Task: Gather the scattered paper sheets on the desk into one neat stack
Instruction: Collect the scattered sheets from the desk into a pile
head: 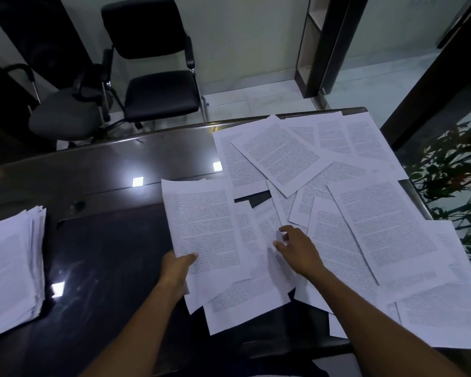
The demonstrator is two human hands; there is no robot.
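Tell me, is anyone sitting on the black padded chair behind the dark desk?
No, the black padded chair stands unoccupied, its seat bare, beyond the dark desk.

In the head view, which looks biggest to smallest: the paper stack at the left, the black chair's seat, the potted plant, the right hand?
1. Paper stack
2. Black chair's seat and plant: alike, plant cropped
3. Right hand

Nearness inflates the stack.

Printed white paper sheets, dense black text. Loose sheets [365, 213] spread over right half of dark table [106, 254], overlapping at mixed angles, flat; some overhang near and right edges. Small bundle of sheets [201, 227] at table centre, lower left corner gripped by left hand [177, 268], far edges slightly uneven. Separate thick pile [11, 268] at left of table, well apart from the spread, edges ragged, not squared.
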